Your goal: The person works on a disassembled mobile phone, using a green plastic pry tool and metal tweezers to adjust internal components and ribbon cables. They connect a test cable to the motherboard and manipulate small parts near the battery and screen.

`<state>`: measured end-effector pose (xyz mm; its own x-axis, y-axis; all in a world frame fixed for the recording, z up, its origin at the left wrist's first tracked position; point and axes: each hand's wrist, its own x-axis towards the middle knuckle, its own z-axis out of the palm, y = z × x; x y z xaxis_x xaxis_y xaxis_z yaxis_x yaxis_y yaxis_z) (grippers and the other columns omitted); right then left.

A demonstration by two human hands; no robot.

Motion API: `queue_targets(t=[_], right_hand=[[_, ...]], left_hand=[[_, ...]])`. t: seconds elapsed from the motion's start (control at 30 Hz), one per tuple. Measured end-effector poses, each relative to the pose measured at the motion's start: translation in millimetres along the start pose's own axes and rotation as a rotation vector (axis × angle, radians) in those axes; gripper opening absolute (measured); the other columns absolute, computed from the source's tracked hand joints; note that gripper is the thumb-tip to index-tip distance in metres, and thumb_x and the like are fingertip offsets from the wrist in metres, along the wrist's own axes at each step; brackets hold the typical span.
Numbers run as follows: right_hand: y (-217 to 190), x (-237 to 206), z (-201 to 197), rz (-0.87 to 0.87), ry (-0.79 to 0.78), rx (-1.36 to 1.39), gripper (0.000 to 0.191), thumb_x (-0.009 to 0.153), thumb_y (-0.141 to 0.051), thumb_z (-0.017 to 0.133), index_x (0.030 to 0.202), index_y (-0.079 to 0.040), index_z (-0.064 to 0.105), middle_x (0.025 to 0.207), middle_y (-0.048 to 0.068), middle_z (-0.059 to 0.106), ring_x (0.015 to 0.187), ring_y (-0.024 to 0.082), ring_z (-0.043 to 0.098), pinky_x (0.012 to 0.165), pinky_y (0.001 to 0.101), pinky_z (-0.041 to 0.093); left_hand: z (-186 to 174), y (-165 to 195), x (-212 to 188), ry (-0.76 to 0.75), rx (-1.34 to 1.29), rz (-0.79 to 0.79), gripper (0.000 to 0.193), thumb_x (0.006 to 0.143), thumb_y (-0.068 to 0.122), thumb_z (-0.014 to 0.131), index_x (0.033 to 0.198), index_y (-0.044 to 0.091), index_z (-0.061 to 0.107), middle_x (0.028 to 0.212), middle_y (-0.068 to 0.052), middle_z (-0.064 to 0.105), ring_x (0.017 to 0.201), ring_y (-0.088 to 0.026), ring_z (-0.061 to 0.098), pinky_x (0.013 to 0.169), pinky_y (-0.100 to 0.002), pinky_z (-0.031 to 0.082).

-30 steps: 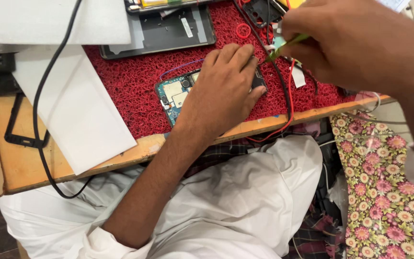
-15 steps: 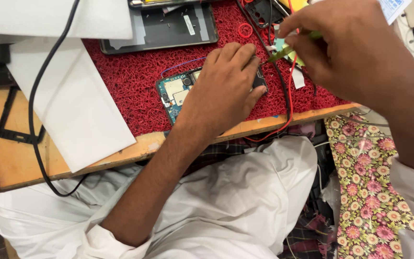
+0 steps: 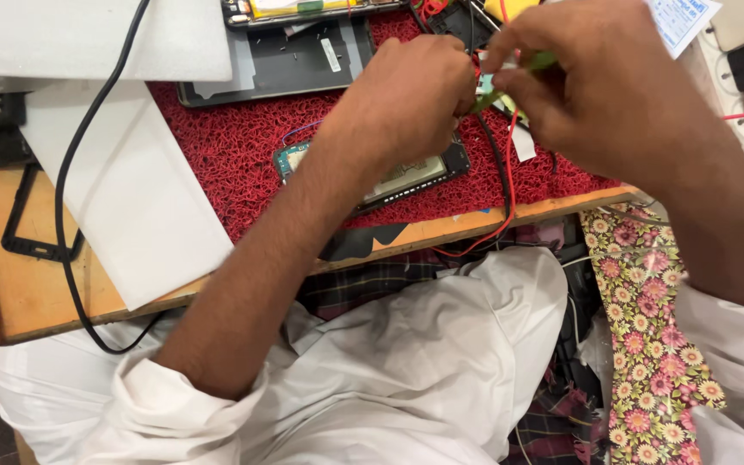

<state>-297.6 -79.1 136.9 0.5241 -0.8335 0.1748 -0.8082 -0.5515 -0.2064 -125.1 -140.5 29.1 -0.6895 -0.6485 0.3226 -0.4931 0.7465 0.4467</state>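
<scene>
My left hand (image 3: pixel 406 103) is lifted off a green circuit board (image 3: pixel 393 176) that lies on a red mat (image 3: pixel 234 155); its fingers are bunched at the red and black wires (image 3: pixel 510 164). My right hand (image 3: pixel 596 95) is closed on a thin green tool (image 3: pixel 510 82) whose tip meets the left fingertips above the board's right end. What the left fingers pinch is hidden between the two hands.
A grey device back cover (image 3: pixel 286 65) lies at the mat's far side. White foam sheets (image 3: pixel 131 198) and a black cable (image 3: pixel 71 224) cover the left of the wooden table (image 3: pixel 45 284). A black phone frame (image 3: pixel 27 224) sits at the left edge. Floral cloth (image 3: pixel 647 327) hangs at right.
My left hand lifted from lying flat on the circuit board and moved up-right to meet my right hand at the wires. The board is now partly uncovered.
</scene>
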Motion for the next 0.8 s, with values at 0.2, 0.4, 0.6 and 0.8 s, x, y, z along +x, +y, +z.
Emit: queue_targets(t=[0.2,0.4,0.6,0.8], right_hand=[[22,-14,0,-0.033,0.006,0.132,0.018,0.090,0.010,0.072,0.106,0.005,0.067,0.093,0.014,0.070,0.084,0.022,0.072,0.072,0.0325,0.056],[37,-48,-6,0.086,0.168,0.363,0.012,0.105,0.007,0.068,0.116,0.006,0.062,0.106,0.009,0.067,0.098,0.013,0.068,0.086,0.0265,0.056],[31,-64,-9,0.240,0.190,0.339,0.015,0.104,0.005,0.074,0.113,0.004,0.062,0.099,0.007,0.064,0.087,0.008,0.061,0.076,0.0219,0.049],[27,-67,-4,0.195,0.188,0.275,0.013,0.104,0.006,0.073,0.112,0.007,0.063,0.099,0.008,0.065,0.089,0.009,0.064,0.078,0.0234,0.053]], left_hand=[[-4,-12,7,-0.046,-0.044,0.136,0.009,0.071,0.005,0.079,0.077,0.011,0.078,0.086,-0.011,0.071,0.085,-0.034,0.071,0.073,-0.048,0.056],[3,-7,-5,0.073,0.260,0.323,0.014,0.071,0.004,0.074,0.085,0.005,0.075,0.104,-0.008,0.069,0.101,-0.028,0.065,0.077,-0.043,0.053],[2,2,-2,-0.027,0.566,0.393,0.016,0.087,0.017,0.063,0.091,0.006,0.073,0.102,-0.007,0.064,0.102,-0.023,0.059,0.077,-0.037,0.049],[18,-10,3,-0.031,0.626,0.444,0.025,0.099,0.023,0.056,0.095,0.004,0.072,0.099,-0.007,0.063,0.098,-0.023,0.060,0.078,-0.037,0.050]])
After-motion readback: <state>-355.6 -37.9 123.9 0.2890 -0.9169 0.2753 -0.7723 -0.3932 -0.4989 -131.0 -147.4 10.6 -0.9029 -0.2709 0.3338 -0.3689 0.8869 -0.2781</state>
